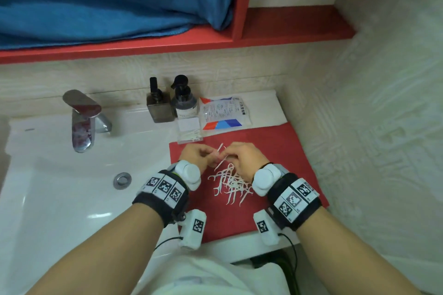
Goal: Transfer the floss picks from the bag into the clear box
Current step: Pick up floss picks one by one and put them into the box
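both hands meet above the far edge of a red mat (282, 151) on the counter (263, 105). the left hand (195, 154) and the right hand (242, 157) each have fingers curled, pinching a few white floss picks (220, 151) between them. a loose pile of floss picks (232, 183) lies on the mat just below the hands. the clear box (189, 130) stands at the mat's far left corner with some picks inside. the bag (224, 112) lies flat beside it, to the right. two dark bottles (171, 103) stand behind the box, and a tap (84, 120) sits over the sink (60, 187) on the left.
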